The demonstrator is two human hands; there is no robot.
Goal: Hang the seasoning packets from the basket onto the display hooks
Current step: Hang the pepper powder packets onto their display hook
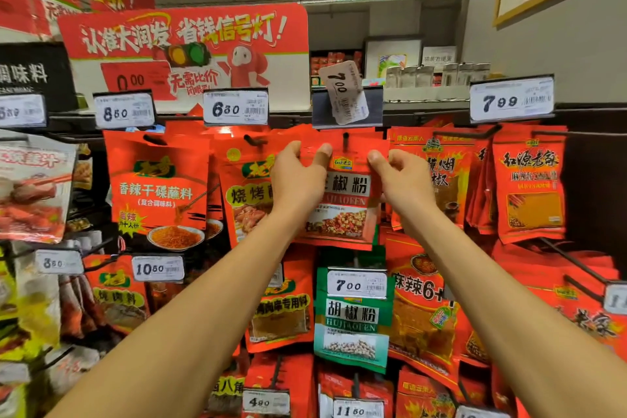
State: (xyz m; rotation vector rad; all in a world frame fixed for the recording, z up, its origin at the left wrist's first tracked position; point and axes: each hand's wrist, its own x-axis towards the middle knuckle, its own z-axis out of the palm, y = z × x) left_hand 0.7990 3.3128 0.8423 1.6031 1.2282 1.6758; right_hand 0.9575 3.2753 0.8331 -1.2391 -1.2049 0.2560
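**A:** From the head camera, where do you have the packet?

**B:** You hold a red seasoning packet (342, 200) up against the display rack, in its top row. Your left hand (298, 176) pinches the packet's upper left corner between thumb and curled fingers (291, 149). Your right hand (403, 180) pinches the upper right corner the same way, thumb in front.

**A:** And the hook?

**B:** A dark hook (345, 139) shows at the packet's top edge, midway between your two hands. Whether the hole is already over it, you cannot tell from here.

**A:** What sits above that?

**B:** A crooked price tag (346, 92) reading 7.00, tilted in its holder just above the hook. To its left is a 6.80 tag (235, 107), further left an 8.50 tag (124, 110), and well to the right a 7.99 tag (511, 99).

**A:** Neighbours of your packet?

**B:** On the left, a red barbecue packet (251, 200) partly hidden behind your left hand, and beyond it a red dipping-spice packet (159, 187). On the right, more red packets (529, 183) hang beneath the 7.99 tag. Directly below yours hangs a green pepper packet (351, 326) with its own 7.00 label.

**A:** Anything behind the rack?

**B:** A big red promotional sign (190, 44) stands above the rack's top edge.
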